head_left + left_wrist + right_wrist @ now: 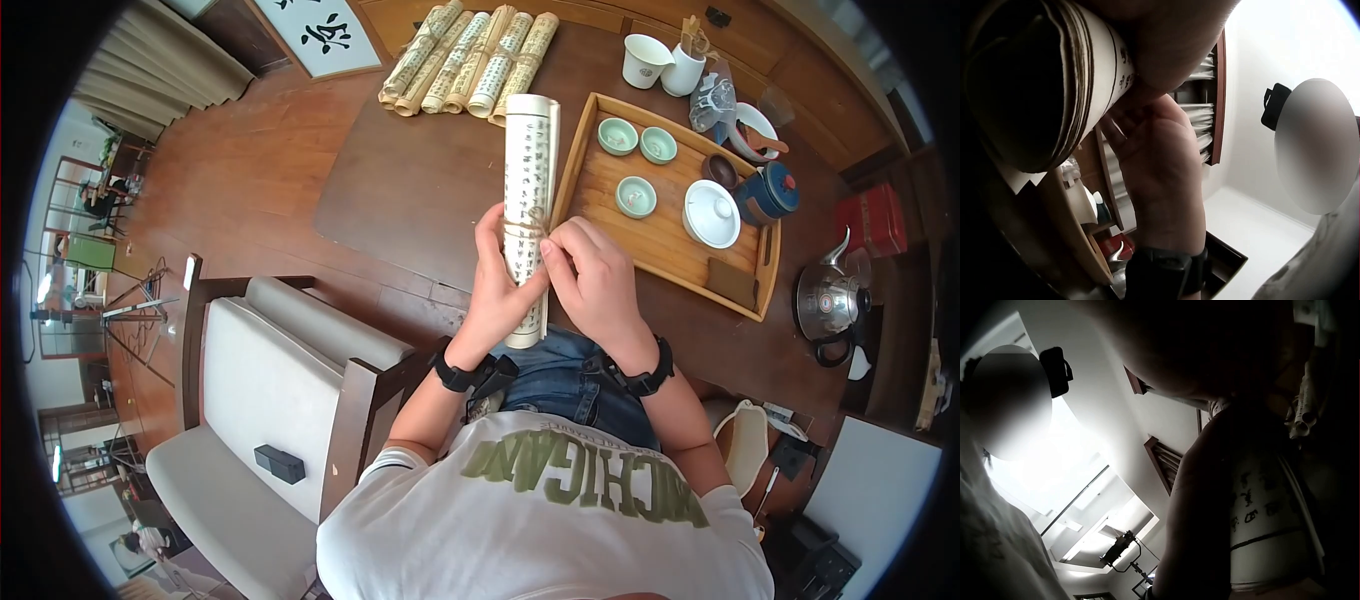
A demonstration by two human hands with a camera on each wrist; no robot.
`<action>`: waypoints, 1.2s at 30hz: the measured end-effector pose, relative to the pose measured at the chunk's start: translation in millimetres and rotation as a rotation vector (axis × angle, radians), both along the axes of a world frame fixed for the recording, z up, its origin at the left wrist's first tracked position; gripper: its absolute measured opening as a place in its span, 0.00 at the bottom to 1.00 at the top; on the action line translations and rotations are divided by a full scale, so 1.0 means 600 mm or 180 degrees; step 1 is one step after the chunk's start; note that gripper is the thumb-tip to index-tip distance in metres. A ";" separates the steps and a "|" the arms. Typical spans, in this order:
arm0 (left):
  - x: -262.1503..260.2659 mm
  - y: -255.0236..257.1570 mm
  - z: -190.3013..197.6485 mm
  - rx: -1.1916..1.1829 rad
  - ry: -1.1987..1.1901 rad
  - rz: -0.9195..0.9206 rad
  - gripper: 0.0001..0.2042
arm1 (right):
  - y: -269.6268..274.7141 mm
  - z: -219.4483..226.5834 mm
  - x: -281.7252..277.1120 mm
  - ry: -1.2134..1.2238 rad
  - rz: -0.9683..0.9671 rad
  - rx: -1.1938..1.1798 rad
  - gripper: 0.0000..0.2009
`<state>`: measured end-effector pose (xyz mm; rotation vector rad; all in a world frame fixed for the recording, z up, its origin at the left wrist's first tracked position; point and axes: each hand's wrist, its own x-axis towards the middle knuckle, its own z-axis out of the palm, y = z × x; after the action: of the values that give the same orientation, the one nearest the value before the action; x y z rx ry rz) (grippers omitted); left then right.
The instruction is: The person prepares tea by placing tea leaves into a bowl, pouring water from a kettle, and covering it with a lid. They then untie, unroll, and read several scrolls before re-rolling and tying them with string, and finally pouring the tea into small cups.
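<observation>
A rolled paper scroll (527,160) with dark handwritten characters stands nearly upright before the person's lap. Around its middle runs thin brown twine (522,228), with a knot or bow on the right side. My left hand (500,290) grips the scroll's lower half, thumb across the front. At the twine's knot, my right hand (600,280) pinches with thumb and forefinger. The left wrist view looks into the scroll's layered open end (1079,81), the right hand (1163,156) beyond it. In the dark right wrist view, the scroll (1266,519) shows beside the fingers.
Several tied scrolls (470,60) lie at the table's back. A wooden tray (660,255) on the right bears green cups (636,197) and a white lidded bowl (711,213). A metal kettle (830,295) stands farther right. A cushioned chair (270,380) is at left.
</observation>
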<state>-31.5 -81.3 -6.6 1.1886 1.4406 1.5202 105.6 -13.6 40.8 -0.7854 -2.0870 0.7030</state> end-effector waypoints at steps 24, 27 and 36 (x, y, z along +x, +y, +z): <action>-0.060 -0.029 0.007 -0.0351 -0.2503 -0.0629 0.30 | 0.012 0.005 -0.006 0.0497 0.0479 -0.0863 0.13; -0.045 -0.035 0.009 -0.0441 -0.2400 -0.0704 0.31 | 0.012 -0.002 -0.019 0.0200 0.0540 -0.0449 0.14; -0.042 -0.040 0.006 -0.0664 -0.2050 -0.0349 0.32 | 0.008 -0.020 -0.050 0.0116 0.0411 0.0766 0.08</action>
<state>-56.5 -105.5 -2.9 0.5607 1.0421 1.4509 75.8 -8.8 28.5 -0.5045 -2.1536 0.5168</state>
